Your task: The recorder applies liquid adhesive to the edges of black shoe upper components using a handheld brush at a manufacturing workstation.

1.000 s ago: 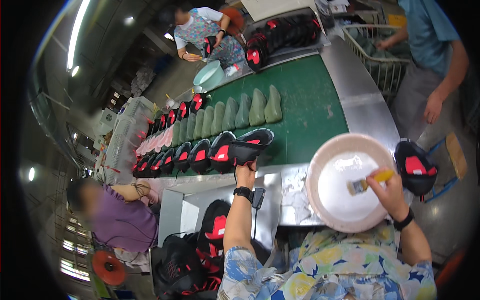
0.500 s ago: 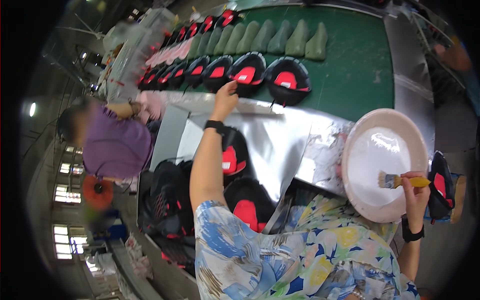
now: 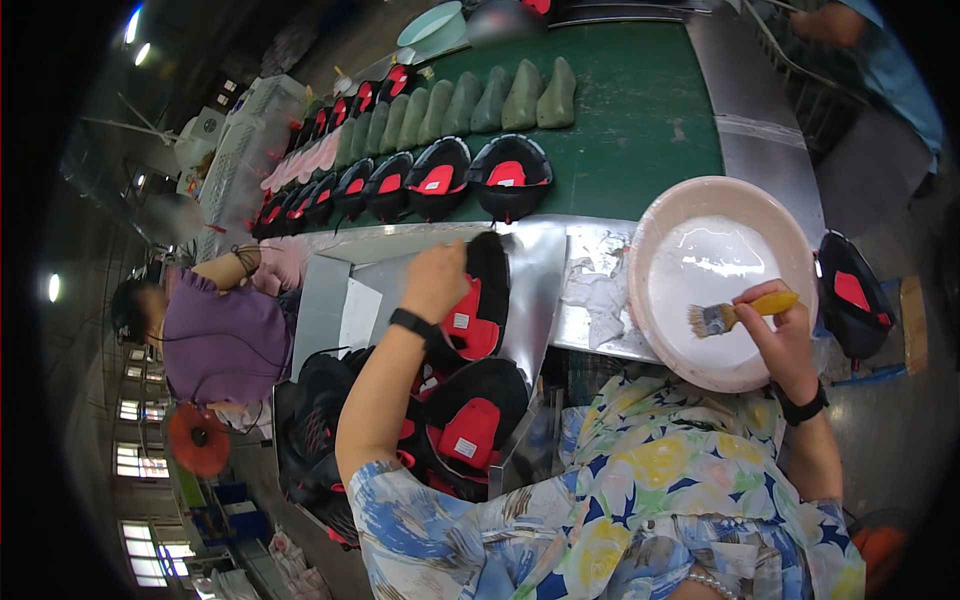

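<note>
My left hand (image 3: 437, 282) is closed at the edge of a black shoe upper (image 3: 489, 268) with a red lining, above the metal bin in front of me. The fingertips are hidden behind my knuckles. Beside it lies another black and red shoe upper (image 3: 467, 432), among more heaped in the bin. In my right hand (image 3: 785, 350) is a paintbrush (image 3: 714, 320) with a yellow handle, its bristles over the white liquid (image 3: 700, 262) in a pale pink basin (image 3: 668, 205).
A green belt (image 3: 640, 130) carries a row of black shoe uppers (image 3: 510, 176) and a row of green shoe lasts (image 3: 522, 96). Right of the basin stands one more shoe upper (image 3: 850, 290). A person in purple (image 3: 225, 335) works at the left; another in blue (image 3: 890, 70) is at far right.
My left hand has come back from the row on the belt and closed on a shoe upper at the bin. The brush has stayed over the basin. The whole view has shifted.
</note>
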### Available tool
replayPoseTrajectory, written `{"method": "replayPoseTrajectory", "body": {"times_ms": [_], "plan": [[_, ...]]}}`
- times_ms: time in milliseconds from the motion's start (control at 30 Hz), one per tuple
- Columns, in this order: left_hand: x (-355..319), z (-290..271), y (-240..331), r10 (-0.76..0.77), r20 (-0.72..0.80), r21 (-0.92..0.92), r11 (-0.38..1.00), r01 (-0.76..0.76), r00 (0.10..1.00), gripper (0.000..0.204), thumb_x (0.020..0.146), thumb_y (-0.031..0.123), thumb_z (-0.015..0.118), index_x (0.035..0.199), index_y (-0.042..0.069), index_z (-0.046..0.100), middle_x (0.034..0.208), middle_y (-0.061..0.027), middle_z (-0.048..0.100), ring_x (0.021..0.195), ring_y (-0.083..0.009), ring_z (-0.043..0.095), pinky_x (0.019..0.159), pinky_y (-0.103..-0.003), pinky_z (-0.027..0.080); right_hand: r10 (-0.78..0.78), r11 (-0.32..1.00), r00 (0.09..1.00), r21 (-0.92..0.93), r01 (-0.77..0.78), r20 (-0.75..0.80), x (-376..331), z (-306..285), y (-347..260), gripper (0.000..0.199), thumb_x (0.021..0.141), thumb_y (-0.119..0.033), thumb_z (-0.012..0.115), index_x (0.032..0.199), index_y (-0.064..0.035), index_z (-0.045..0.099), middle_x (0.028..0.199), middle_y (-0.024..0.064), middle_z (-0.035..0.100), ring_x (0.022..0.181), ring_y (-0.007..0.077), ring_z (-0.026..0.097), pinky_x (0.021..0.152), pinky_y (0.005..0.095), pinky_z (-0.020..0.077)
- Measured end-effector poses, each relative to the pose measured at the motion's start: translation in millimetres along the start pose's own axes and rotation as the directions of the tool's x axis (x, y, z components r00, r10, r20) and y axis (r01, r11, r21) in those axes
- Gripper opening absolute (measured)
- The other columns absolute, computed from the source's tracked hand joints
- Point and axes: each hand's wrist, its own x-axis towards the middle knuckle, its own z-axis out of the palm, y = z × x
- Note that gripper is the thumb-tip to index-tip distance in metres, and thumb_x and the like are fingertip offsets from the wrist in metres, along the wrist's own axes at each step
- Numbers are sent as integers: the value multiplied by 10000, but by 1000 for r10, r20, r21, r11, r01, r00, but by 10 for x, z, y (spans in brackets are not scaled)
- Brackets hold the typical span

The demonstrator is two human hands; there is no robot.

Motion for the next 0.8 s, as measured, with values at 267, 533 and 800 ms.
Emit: {"method": "replayPoseTrajectory", "body": {"times_ms": [267, 533, 800], "plan": [[541, 283, 1126, 154, 406, -571, 813, 118, 901, 500, 849, 158, 629, 1295, -38, 515, 1026, -235, 707, 929, -358, 706, 811, -423, 562, -56, 998, 995, -23, 58, 78, -112, 66, -66, 121, 879, -86, 733, 931, -2, 663, 876, 102, 718, 817, 186, 703, 756, 294, 525], [-59, 22, 687, 543, 278, -241, 838, -489, 793, 619, 733, 15, 663, 1334, 151, 606, 1458, -135, 513, 1416, -311, 422, 1144, -623, 302, -88, 960, 996, -267, 79, -25, 117, -491, 132, 125, 890, -110, 716, 896, 0, 660, 833, 111, 701, 740, 190, 681, 689, 312, 524], [-401, 641, 680, 516, 77, -200, 846, -494, 853, 671, 745, 20, 688, 1371, 234, 576, 1472, -105, 490, 1417, -333, 423, 1138, -609, 324, 18, 968, 935, -241, 72, 354, 603, 646, 555, 313, 871, -282, 683, 923, 23, 643, 859, 267, 679, 826, 435, 670, 756, 488, 519]]}}
